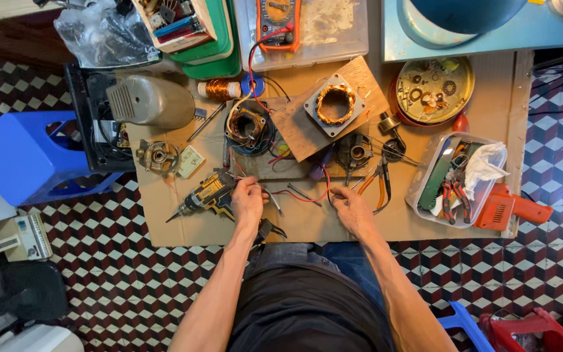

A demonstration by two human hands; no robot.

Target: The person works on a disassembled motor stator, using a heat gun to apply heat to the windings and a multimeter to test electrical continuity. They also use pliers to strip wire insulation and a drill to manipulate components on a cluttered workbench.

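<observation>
- Left hand pinches the thin red insulated wire, just right of the yellow-and-black cordless drill.
- Right hand pinches the same wire's far end, well right of the drill.
- Wire sags between both hands, on the brown cardboard sheet beside the drill.

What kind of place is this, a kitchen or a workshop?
Probably a small motor repair workshop set up on the floor: a copper-wound stator on a board, a multimeter, a cordless drill, and both hands working red wires.
</observation>
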